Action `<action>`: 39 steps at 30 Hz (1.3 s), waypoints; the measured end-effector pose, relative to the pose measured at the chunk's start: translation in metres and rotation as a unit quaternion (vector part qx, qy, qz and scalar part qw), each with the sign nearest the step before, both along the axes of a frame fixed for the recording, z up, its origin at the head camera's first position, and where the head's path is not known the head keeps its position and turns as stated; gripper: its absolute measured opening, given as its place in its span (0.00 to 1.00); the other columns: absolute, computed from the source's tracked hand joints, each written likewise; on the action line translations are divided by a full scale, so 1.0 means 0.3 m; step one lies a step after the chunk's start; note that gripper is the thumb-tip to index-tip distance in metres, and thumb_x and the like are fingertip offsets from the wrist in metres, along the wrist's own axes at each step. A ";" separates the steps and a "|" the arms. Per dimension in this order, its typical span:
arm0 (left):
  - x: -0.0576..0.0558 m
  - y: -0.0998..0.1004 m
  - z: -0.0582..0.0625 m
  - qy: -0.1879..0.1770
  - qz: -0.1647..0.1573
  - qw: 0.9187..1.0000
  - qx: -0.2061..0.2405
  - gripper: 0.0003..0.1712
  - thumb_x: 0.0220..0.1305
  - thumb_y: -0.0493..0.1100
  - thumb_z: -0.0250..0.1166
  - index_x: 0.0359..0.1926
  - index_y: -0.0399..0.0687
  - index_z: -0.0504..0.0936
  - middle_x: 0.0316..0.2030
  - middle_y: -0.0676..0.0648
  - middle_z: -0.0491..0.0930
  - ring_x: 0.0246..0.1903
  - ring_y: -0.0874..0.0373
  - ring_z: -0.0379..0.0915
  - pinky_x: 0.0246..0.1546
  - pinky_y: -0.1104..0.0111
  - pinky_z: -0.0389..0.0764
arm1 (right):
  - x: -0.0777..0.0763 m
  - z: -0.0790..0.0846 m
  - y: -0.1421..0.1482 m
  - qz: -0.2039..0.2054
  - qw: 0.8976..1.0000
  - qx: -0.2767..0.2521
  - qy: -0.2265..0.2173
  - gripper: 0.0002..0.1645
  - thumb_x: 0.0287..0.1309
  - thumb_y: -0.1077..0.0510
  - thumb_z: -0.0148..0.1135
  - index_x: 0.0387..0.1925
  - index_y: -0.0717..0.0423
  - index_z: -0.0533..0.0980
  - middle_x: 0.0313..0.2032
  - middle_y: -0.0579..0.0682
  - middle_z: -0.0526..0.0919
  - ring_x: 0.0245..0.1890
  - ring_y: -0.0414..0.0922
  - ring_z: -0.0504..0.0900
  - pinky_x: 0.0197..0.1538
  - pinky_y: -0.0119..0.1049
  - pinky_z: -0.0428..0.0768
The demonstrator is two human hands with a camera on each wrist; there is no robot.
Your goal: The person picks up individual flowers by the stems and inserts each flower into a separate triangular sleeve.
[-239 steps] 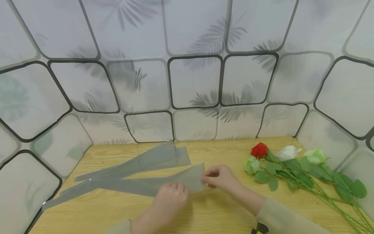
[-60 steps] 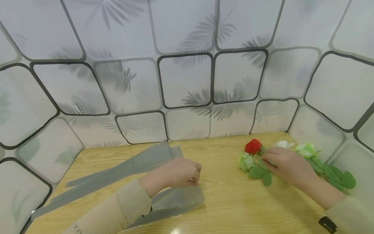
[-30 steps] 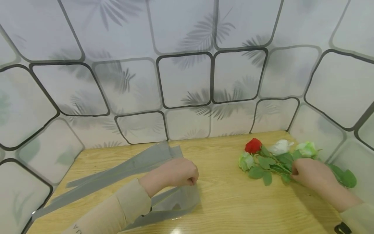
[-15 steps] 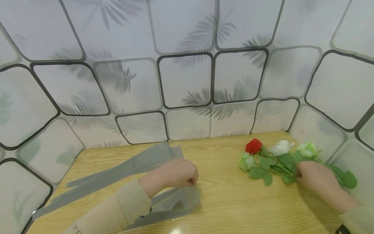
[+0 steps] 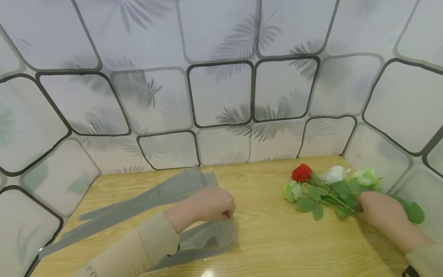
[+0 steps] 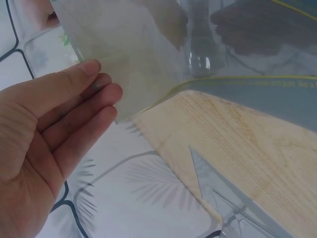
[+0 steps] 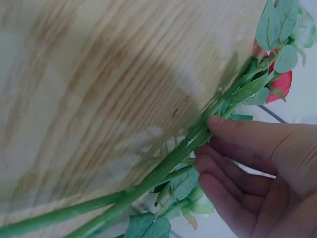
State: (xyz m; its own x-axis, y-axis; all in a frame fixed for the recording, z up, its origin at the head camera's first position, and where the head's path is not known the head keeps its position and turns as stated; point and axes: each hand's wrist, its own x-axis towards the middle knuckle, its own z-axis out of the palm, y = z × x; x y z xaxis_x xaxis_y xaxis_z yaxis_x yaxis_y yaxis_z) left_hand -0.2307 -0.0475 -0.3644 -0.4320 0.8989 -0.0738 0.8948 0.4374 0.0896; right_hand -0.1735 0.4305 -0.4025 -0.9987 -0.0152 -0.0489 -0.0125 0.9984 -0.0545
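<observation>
Left hand [image 5: 211, 202]: lower centre of the head view; thumb and fingers pinching the edge of a clear grey film sleeve [image 5: 223, 234].
Film sleeve, held: lower centre, below and around the fingers; yellow line along its edge in the left wrist view.
Right hand [image 5: 384, 211]: lower right of the head view; thumb and fingers grasping green stems [image 7: 161, 171].
Stems: running diagonally from lower left to upper right of the right wrist view; how many are between the fingers is hard to tell.
Blooms: right of the head view; red rose [image 5: 302, 173], white flower [image 5: 333, 174], one pale green flower [image 5: 293, 191] below the red, another [image 5: 366, 177] right of the white.
Loose grey sleeves [image 5: 169, 188]: left of centre, overlapping, flat.
Table [image 5: 273, 234]: yellowish wood grain.
Backdrop [image 5: 225, 96]: pale, dark rounded outlines, leaf prints.
</observation>
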 end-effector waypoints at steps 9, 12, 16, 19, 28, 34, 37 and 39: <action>-0.007 0.000 -0.004 0.004 -0.009 1.000 0.004 0.31 0.57 0.26 0.66 0.16 0.58 0.57 0.18 0.60 0.54 0.21 0.67 0.45 0.25 0.75 0.48 | 0.001 -0.012 0.004 0.005 1.000 -0.004 0.002 0.16 0.48 0.61 0.70 0.18 0.48 0.69 0.21 0.45 0.75 0.23 0.44 0.71 0.24 0.41 0.69; -0.006 0.004 -0.002 0.003 -0.005 1.000 0.000 0.32 0.57 0.26 0.66 0.17 0.58 0.55 0.19 0.59 0.52 0.21 0.66 0.44 0.25 0.75 0.46 | -0.005 -0.019 -0.007 0.020 1.000 -0.004 0.003 0.15 0.49 0.64 0.68 0.18 0.48 0.70 0.20 0.44 0.74 0.23 0.44 0.70 0.24 0.40 0.67; -0.003 0.008 -0.002 0.004 0.000 1.000 -0.005 0.32 0.58 0.26 0.66 0.17 0.58 0.55 0.19 0.59 0.51 0.22 0.66 0.44 0.25 0.74 0.46 | -0.026 -0.020 -0.012 0.031 0.999 -0.015 -0.005 0.06 0.57 0.60 0.71 0.27 0.54 0.81 0.27 0.48 0.85 0.27 0.47 0.81 0.28 0.48 0.79; -0.002 0.007 -0.003 -0.002 0.002 1.000 -0.003 0.32 0.57 0.25 0.65 0.18 0.58 0.54 0.19 0.59 0.50 0.22 0.66 0.43 0.25 0.74 0.45 | -0.046 -0.022 -0.009 0.040 0.999 -0.022 -0.005 0.06 0.58 0.58 0.74 0.34 0.58 0.85 0.33 0.54 0.89 0.32 0.53 0.87 0.35 0.55 0.85; 0.000 0.006 -0.001 -0.010 0.000 1.000 -0.001 0.33 0.57 0.24 0.63 0.18 0.57 0.51 0.19 0.58 0.46 0.22 0.66 0.40 0.25 0.74 0.44 | -0.069 -0.009 0.002 0.052 0.997 -0.052 -0.018 0.04 0.57 0.59 0.74 0.33 0.56 0.88 0.34 0.52 0.91 0.33 0.51 0.88 0.37 0.54 0.86; 0.004 0.002 -0.001 -0.002 0.001 1.000 -0.001 0.33 0.59 0.26 0.66 0.17 0.57 0.54 0.19 0.59 0.50 0.21 0.66 0.43 0.24 0.75 0.46 | -0.062 0.052 0.015 0.053 0.996 -0.068 -0.018 0.05 0.57 0.58 0.76 0.32 0.57 0.87 0.32 0.52 0.90 0.31 0.50 0.87 0.36 0.54 0.85; 0.005 -0.003 -0.002 -0.002 0.001 1.000 0.003 0.33 0.60 0.26 0.66 0.17 0.57 0.54 0.18 0.59 0.51 0.21 0.66 0.43 0.25 0.74 0.46 | -0.060 0.087 0.020 0.053 0.996 -0.071 -0.003 0.06 0.58 0.59 0.76 0.32 0.59 0.87 0.32 0.52 0.90 0.31 0.50 0.87 0.36 0.53 0.85; 0.005 -0.005 -0.003 -0.001 0.000 1.000 0.006 0.33 0.60 0.26 0.66 0.17 0.57 0.53 0.18 0.59 0.51 0.21 0.66 0.43 0.25 0.74 0.46 | -0.059 0.110 0.023 0.059 0.995 -0.079 0.012 0.07 0.58 0.59 0.75 0.32 0.60 0.87 0.31 0.52 0.90 0.30 0.48 0.86 0.35 0.50 0.85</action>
State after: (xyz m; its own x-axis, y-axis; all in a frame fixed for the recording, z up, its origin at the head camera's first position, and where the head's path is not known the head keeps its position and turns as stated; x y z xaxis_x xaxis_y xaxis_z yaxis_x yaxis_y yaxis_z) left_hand -0.2292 -0.0491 -0.3654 -0.4315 0.8998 -0.0641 0.8948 0.4360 0.0963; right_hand -0.1912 0.4374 -0.3695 -0.9903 -0.1380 -0.0136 -0.1321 0.9690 -0.2090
